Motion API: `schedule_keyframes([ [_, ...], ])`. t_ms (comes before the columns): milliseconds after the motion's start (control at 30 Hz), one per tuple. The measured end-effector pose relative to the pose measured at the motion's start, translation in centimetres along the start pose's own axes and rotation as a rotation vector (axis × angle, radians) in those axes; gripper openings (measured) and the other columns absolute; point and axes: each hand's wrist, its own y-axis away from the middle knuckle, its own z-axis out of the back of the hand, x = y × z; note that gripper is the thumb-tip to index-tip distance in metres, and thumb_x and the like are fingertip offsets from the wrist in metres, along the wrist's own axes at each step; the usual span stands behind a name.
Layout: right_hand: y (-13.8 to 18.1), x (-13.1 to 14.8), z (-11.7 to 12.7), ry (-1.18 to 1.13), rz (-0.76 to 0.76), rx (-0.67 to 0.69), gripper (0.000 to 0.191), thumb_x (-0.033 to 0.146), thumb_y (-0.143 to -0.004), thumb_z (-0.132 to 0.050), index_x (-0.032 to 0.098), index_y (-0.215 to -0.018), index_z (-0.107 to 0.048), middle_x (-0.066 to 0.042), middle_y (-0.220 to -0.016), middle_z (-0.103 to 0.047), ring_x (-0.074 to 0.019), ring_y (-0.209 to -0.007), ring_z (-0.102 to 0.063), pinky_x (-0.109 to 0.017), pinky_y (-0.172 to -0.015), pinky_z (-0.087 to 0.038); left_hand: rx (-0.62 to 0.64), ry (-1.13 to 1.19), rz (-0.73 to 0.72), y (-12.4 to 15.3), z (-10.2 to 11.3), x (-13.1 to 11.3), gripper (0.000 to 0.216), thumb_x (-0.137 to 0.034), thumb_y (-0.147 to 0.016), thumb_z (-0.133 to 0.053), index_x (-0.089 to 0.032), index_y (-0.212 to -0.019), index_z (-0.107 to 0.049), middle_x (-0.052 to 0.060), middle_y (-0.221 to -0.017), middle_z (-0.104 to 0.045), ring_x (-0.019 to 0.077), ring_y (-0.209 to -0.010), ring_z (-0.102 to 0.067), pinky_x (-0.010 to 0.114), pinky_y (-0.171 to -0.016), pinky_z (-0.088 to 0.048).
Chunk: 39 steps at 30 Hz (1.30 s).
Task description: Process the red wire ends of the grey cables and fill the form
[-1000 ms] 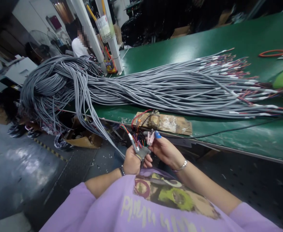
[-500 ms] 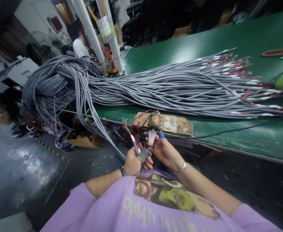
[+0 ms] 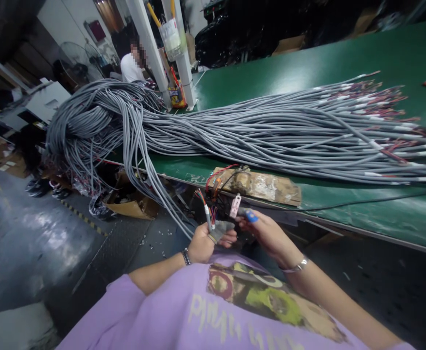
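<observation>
Gripping a grey cable (image 3: 209, 219) on the near side of the wooden board (image 3: 280, 188) is the left hand (image 3: 202, 244); the right hand (image 3: 269, 235) is pinching a pink tag (image 3: 235, 206) near that board.

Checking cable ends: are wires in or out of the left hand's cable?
Out: coloured wires emerge from the tip of the cable.

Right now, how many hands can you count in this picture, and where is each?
2: the left hand at centre, holding a grey cable; the right hand beside it, fingertips near a pink piece. Those of the background person may be hidden.
</observation>
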Motion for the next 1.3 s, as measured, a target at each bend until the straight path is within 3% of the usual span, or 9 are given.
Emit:
schedule_keyframes([
  [167,1.6,1.7,-2.0,0.180,0.070,0.138,0.038,0.055,-0.059,-0.078,0.021,-0.072,-0.068,-0.001,-0.066,-0.064,-0.0157,-0.063,-0.053,-0.030,-0.062,-0.045,0.119,-0.117,0.123,0.1,0.1,0.1,0.060,-0.068,-0.052,-0.076,-0.014,-0.070,-0.057,0.005,-0.059,-0.066,0.0140,-0.045,-0.061,0.021,-0.041,-0.041],
  [367,1.4,1.0,-3.3,0.195,0.030,0.155,0.033,0.047,-0.060,-0.079,0.021,-0.072,-0.062,0.004,-0.055,-0.055,-0.0106,-0.048,-0.043,-0.025,-0.046,-0.037,0.191,-0.196,0.120,0.0,0.3,0.5,0.053,-0.061,-0.052,-0.080,-0.015,-0.067,-0.059,-0.001,-0.049,-0.058,0.0128,-0.045,-0.057,0.025,-0.050,-0.046],
  [533,1.2,1.0,-2.8,0.130,0.042,0.168,0.034,0.047,-0.061,-0.078,0.018,-0.072,-0.066,0.001,-0.064,-0.061,-0.0114,-0.054,-0.048,-0.025,-0.051,-0.041,0.169,-0.157,-0.025,0.3,0.4,0.2,0.050,-0.058,-0.060,-0.078,-0.013,-0.077,-0.066,0.002,-0.064,-0.066,0.0180,-0.066,-0.065,0.028,-0.065,-0.049],
  [633,1.4,1.3,-2.5,0.090,0.025,0.149,0.033,0.049,-0.061,-0.078,0.019,-0.068,-0.064,0.002,-0.059,-0.060,-0.0116,-0.052,-0.048,-0.026,-0.051,-0.042,0.138,-0.109,-0.011,0.5,0.3,-0.1,0.053,-0.062,-0.059,-0.077,-0.013,-0.078,-0.065,0.004,-0.068,-0.067,0.0197,-0.070,-0.066,0.029,-0.066,-0.050],
  [767,1.6,1.4,-2.3,0.074,0.007,0.116,0.034,0.048,-0.058,-0.080,0.020,-0.066,-0.062,0.002,-0.059,-0.061,-0.0141,-0.055,-0.053,-0.030,-0.057,-0.045,0.048,-0.065,-0.003,0.5,0.2,-0.3,0.057,-0.067,-0.057,-0.075,-0.015,-0.076,-0.060,0.003,-0.066,-0.067,0.0173,-0.064,-0.065,0.027,-0.059,-0.050],
  [1000,1.3,1.5,-2.5,0.097,-0.054,0.085,0.037,0.045,-0.048,-0.085,0.018,-0.062,-0.064,0.002,-0.061,-0.061,-0.0119,-0.058,-0.047,-0.028,-0.060,-0.039,0.127,-0.187,0.055,0.5,0.3,-0.4,0.061,-0.072,-0.054,-0.072,-0.017,-0.070,-0.053,0.000,-0.055,-0.062,0.0099,-0.039,-0.056,0.018,-0.036,-0.032],
  [1167,1.3,0.8,-2.6,0.022,-0.144,0.106,0.038,0.045,-0.048,-0.085,0.018,-0.062,-0.062,0.003,-0.058,-0.057,-0.0101,-0.053,-0.041,-0.026,-0.053,-0.030,0.145,-0.239,0.079,0.5,0.5,-1.0,0.052,-0.060,-0.051,-0.080,-0.016,-0.065,-0.055,-0.001,-0.050,-0.060,0.0098,-0.038,-0.055,0.019,-0.040,-0.039],
  [1300,1.4,0.4,-2.6,0.015,-0.087,0.076,0.039,0.047,-0.050,-0.084,0.019,-0.062,-0.060,0.004,-0.056,-0.054,-0.0099,-0.052,-0.039,-0.026,-0.053,-0.030,0.099,-0.213,0.083,0.4,0.5,-0.8,0.052,-0.061,-0.052,-0.079,-0.016,-0.062,-0.054,0.000,-0.050,-0.061,0.0108,-0.040,-0.057,0.019,-0.041,-0.040],
])
